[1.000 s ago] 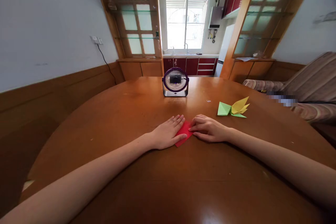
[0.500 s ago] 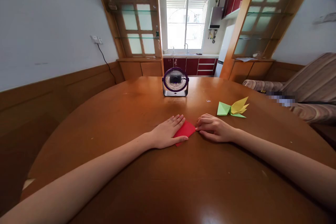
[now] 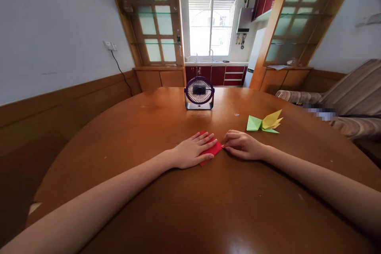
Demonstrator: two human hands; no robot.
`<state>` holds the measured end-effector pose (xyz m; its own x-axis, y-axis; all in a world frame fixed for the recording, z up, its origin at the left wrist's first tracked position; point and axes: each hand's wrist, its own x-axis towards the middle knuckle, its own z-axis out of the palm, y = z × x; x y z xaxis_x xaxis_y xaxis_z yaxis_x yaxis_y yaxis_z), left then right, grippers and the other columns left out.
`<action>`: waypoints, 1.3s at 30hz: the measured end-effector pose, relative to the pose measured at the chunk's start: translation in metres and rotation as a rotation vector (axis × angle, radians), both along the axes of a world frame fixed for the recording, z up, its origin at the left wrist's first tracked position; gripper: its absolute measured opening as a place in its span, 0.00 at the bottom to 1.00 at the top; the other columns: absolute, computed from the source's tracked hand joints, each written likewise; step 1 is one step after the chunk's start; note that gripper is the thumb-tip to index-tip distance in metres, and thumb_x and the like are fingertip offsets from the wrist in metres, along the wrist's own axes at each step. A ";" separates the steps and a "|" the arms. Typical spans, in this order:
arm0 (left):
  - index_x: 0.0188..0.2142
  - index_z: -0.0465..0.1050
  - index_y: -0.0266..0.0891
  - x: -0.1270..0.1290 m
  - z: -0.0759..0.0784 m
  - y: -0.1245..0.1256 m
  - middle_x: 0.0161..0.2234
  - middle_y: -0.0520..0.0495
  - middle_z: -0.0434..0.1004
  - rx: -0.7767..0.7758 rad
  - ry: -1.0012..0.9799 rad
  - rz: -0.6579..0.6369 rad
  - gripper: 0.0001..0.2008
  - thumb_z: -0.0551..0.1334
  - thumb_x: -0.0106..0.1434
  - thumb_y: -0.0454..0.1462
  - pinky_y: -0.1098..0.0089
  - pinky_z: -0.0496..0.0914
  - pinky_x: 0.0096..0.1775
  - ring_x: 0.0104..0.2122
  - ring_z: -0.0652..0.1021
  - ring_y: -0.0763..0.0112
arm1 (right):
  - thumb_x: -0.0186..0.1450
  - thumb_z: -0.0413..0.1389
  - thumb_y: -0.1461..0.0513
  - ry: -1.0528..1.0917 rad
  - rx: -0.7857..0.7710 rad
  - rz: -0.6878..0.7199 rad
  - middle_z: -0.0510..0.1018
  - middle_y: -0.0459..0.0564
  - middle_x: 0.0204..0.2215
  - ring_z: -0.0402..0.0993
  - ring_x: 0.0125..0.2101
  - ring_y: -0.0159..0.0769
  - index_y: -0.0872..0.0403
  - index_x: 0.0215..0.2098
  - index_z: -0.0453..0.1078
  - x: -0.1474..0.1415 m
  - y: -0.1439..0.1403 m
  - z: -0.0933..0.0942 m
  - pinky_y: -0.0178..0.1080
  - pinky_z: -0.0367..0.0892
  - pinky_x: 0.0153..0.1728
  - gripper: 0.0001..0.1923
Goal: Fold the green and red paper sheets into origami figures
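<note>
room to pass on table (image 3: 196, 214) at near side, betw l arm (image 3: 119, 192) & r arm (image 3: 309, 172); also at far left, up to the edge. fan (image 3: 199, 91) stands in way at far ctr, folded green/yellow paper (image 3: 267, 122) at far right. betw l hand (image 3: 192, 152) & r hand (image 3: 241, 145) only a narrow gap, w/ red paper (image 3: 216, 149) in it.

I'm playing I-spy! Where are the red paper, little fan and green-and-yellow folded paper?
Red paper (image 3: 214, 149), head view: uncovered part near its right corner.
Little fan (image 3: 199, 91), head view: centre of its round grille.
Green-and-yellow folded paper (image 3: 267, 122), head view: its yellow part.
</note>
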<state>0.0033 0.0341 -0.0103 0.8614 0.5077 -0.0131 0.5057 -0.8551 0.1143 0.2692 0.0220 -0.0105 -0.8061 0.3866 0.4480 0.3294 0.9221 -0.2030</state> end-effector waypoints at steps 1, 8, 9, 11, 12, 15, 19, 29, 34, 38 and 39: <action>0.69 0.43 0.38 0.000 0.001 0.000 0.69 0.44 0.37 -0.013 0.013 0.023 0.35 0.40 0.71 0.55 0.58 0.39 0.66 0.68 0.41 0.60 | 0.69 0.50 0.63 0.000 -0.004 0.000 0.75 0.55 0.36 0.70 0.36 0.37 0.57 0.38 0.75 0.000 0.000 0.000 0.41 0.68 0.39 0.12; 0.69 0.42 0.37 0.001 0.003 -0.002 0.69 0.44 0.35 -0.050 0.018 0.104 0.40 0.40 0.68 0.60 0.59 0.39 0.66 0.68 0.41 0.58 | 0.70 0.49 0.63 -0.005 -0.018 -0.001 0.75 0.55 0.36 0.70 0.36 0.37 0.57 0.38 0.75 0.002 -0.001 0.000 0.42 0.69 0.39 0.12; 0.69 0.42 0.35 0.001 0.002 -0.002 0.69 0.42 0.35 -0.046 0.013 0.125 0.42 0.40 0.67 0.61 0.59 0.39 0.66 0.68 0.41 0.58 | 0.70 0.49 0.63 -0.001 -0.020 0.004 0.75 0.55 0.36 0.70 0.36 0.37 0.56 0.38 0.75 0.002 -0.001 0.000 0.42 0.69 0.39 0.12; 0.69 0.41 0.31 0.002 0.000 -0.001 0.69 0.39 0.35 -0.028 -0.003 0.187 0.46 0.40 0.65 0.63 0.60 0.40 0.66 0.68 0.43 0.58 | 0.70 0.49 0.63 0.006 -0.028 0.011 0.75 0.55 0.37 0.70 0.37 0.37 0.56 0.39 0.75 0.002 0.000 0.000 0.41 0.69 0.39 0.12; 0.69 0.40 0.30 0.002 -0.002 0.000 0.69 0.38 0.35 -0.017 -0.013 0.218 0.47 0.40 0.64 0.64 0.61 0.40 0.66 0.68 0.43 0.58 | 0.70 0.49 0.63 0.009 -0.033 0.011 0.75 0.55 0.37 0.70 0.37 0.37 0.56 0.39 0.75 0.002 0.000 0.000 0.41 0.69 0.39 0.12; 0.69 0.41 0.30 0.000 -0.005 0.003 0.69 0.36 0.37 0.007 -0.035 0.249 0.47 0.41 0.64 0.64 0.60 0.40 0.66 0.68 0.46 0.58 | 0.70 0.50 0.63 0.013 -0.047 0.003 0.75 0.55 0.37 0.70 0.37 0.37 0.56 0.39 0.75 0.003 0.000 -0.001 0.41 0.68 0.39 0.12; 0.69 0.42 0.30 -0.013 -0.007 0.009 0.68 0.35 0.39 0.011 -0.026 0.255 0.45 0.41 0.66 0.62 0.56 0.39 0.65 0.68 0.46 0.57 | 0.70 0.50 0.63 0.023 -0.066 -0.003 0.75 0.55 0.38 0.71 0.38 0.37 0.56 0.40 0.75 0.004 0.000 -0.002 0.41 0.68 0.40 0.11; 0.69 0.39 0.32 -0.041 -0.003 0.012 0.68 0.35 0.38 0.005 -0.019 0.251 0.42 0.43 0.67 0.59 0.54 0.39 0.65 0.68 0.45 0.58 | 0.70 0.49 0.63 0.022 -0.068 -0.020 0.75 0.56 0.37 0.70 0.37 0.37 0.57 0.40 0.75 0.003 -0.002 0.000 0.42 0.69 0.39 0.12; 0.69 0.44 0.37 -0.057 0.001 0.009 0.69 0.37 0.39 -0.034 -0.104 0.151 0.41 0.52 0.66 0.58 0.54 0.45 0.65 0.68 0.46 0.56 | 0.70 0.49 0.63 0.011 -0.015 -0.009 0.75 0.56 0.37 0.70 0.37 0.37 0.56 0.41 0.75 0.001 -0.003 0.000 0.42 0.69 0.39 0.12; 0.61 0.64 0.45 -0.063 0.007 0.006 0.65 0.42 0.59 -0.052 -0.259 0.038 0.27 0.58 0.66 0.51 0.56 0.56 0.62 0.64 0.61 0.58 | 0.70 0.48 0.62 -0.015 0.036 -0.032 0.75 0.56 0.36 0.70 0.36 0.38 0.56 0.41 0.74 0.000 -0.005 0.001 0.42 0.69 0.38 0.12; 0.58 0.69 0.46 -0.062 0.008 0.005 0.61 0.43 0.65 -0.047 -0.293 0.008 0.23 0.59 0.66 0.50 0.58 0.60 0.60 0.60 0.66 0.60 | 0.70 0.48 0.62 -0.020 0.036 -0.038 0.75 0.56 0.36 0.70 0.36 0.38 0.57 0.41 0.74 -0.001 -0.005 0.002 0.42 0.69 0.38 0.12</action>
<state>-0.0591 0.0395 -0.0022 0.8277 0.5195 0.2120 0.4521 -0.8413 0.2965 0.2685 0.0167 -0.0089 -0.8004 0.4006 0.4460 0.3677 0.9156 -0.1625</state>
